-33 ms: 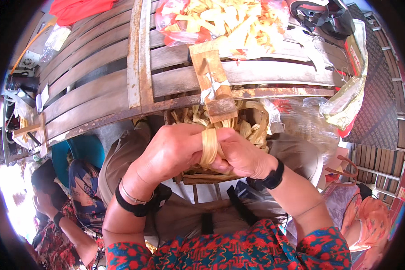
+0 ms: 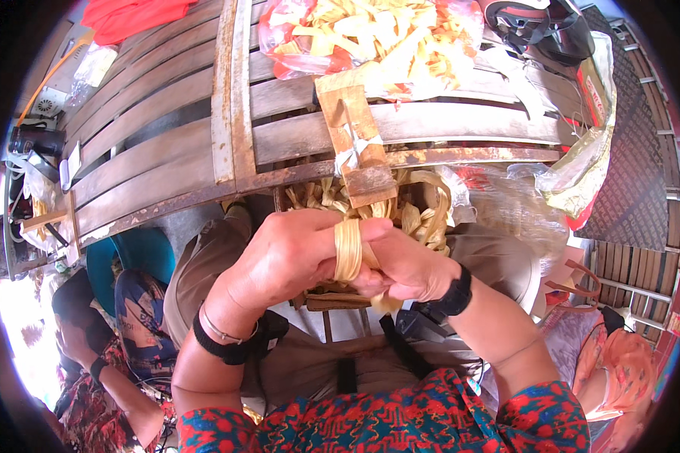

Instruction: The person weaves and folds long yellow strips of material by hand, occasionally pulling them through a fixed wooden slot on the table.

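My left hand [image 2: 295, 245] and my right hand [image 2: 415, 260] meet in front of me, both closed. A flat, pale yellow fibre strip [image 2: 347, 249] is looped round the fingers of my left hand. The right hand pinches the same strip, and a short end of it pokes out below its fingers. Just beyond the hands, a wooden block [image 2: 359, 140] with a metal pin is tied with white material at the slatted table's edge. Beneath it a wooden box [image 2: 340, 302] holds many braided-looking yellow strips [image 2: 423, 219], partly hidden by my hands.
On the slatted table [image 2: 166, 147] lies a plastic bag of loose yellow strips [image 2: 378, 38]. Dark helmets [image 2: 540, 30] stand at the far right, and red cloth [image 2: 132, 19] lies far left. A teal basin [image 2: 143, 257] and another person's arm [image 2: 125, 389] are at left.
The strip's short end now shows below my right fingers, where it did not before. Both hands have shifted very slightly.
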Tool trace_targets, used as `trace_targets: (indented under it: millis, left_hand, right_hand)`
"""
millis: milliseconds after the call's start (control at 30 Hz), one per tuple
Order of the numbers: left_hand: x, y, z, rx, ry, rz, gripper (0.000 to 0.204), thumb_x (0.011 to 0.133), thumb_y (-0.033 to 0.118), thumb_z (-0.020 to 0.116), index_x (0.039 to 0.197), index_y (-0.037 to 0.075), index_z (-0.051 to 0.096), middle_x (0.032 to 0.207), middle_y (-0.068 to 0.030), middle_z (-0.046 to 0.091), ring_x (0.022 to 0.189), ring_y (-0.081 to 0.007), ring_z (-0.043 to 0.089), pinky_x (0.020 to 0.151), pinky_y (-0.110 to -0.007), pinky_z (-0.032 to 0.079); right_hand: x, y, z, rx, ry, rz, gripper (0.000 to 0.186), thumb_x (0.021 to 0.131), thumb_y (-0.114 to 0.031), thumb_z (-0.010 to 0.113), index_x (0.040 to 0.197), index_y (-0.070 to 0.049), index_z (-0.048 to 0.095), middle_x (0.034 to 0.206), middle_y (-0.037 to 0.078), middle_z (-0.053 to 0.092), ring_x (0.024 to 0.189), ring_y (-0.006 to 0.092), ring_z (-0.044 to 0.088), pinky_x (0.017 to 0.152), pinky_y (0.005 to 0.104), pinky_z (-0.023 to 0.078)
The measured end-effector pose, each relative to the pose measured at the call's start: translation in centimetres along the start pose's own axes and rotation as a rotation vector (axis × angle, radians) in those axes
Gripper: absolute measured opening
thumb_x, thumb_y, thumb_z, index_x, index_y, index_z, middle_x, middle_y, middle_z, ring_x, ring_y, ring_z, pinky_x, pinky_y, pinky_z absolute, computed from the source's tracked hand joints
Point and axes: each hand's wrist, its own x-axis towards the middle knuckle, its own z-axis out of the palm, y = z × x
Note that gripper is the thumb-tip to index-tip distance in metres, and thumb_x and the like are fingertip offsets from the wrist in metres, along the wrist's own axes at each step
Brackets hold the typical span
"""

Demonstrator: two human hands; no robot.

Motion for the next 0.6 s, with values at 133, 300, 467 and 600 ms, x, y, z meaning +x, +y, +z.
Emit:
trace_targets:
  millis: [133, 300, 467, 600]
  left_hand:
    - [-0.1, -0.5, 0.5, 0.206, 0.130, 0.141, 0.032, 0.062, 0.025, 0.080, 0.085, 0.007, 0.068, 0.078, -0.0063, 0.060, 0.067, -0.0226, 0.060, 0.064, -0.036, 0.049]
    - [-0.2, 0.0, 1.8, 0.140, 0.290, -0.296, 0.013, 0.074, 0.014, 0.068, 0.084, 0.006, 0.069, 0.105, -0.0139, 0.066, 0.084, -0.0282, 0.065, 0.083, -0.036, 0.048]
    - [-0.5, -0.2, 1.9, 0.220, 0.063, -0.219, 0.018, 0.070, 0.006, 0.063, 0.087, 0.002, 0.065, 0.108, -0.0120, 0.062, 0.101, -0.0273, 0.059, 0.084, -0.038, 0.043]
    - [-0.6, -0.3, 1.1, -0.065, 0.168, -0.171, 0.007, 0.075, 0.000, 0.062, 0.082, 0.000, 0.063, 0.103, -0.0117, 0.063, 0.099, -0.0249, 0.061, 0.088, -0.038, 0.045]
  right_hand:
    - [0.7, 1.0, 0.3, -0.175, 0.432, -0.327, 0.007, 0.087, -0.012, 0.061, 0.093, -0.007, 0.063, 0.069, -0.004, 0.057, 0.051, 0.0025, 0.043, 0.045, 0.0152, 0.029]
    - [0.2, -0.7, 0.9, -0.815, 0.591, -0.827, 0.018, 0.092, -0.015, 0.059, 0.093, 0.002, 0.061, 0.075, 0.003, 0.064, 0.066, 0.0051, 0.057, 0.056, 0.0196, 0.047]
    - [-0.5, -1.1, 0.5, -1.899, 0.647, -0.789, 0.022, 0.088, -0.024, 0.059, 0.078, -0.004, 0.057, 0.065, 0.013, 0.060, 0.057, 0.0291, 0.060, 0.049, 0.0373, 0.046]
    - [-0.5, -0.9, 1.3, -1.214, 0.668, -0.453, 0.031, 0.095, -0.031, 0.049, 0.082, -0.004, 0.058, 0.062, 0.005, 0.058, 0.057, 0.0227, 0.061, 0.051, 0.0344, 0.047]
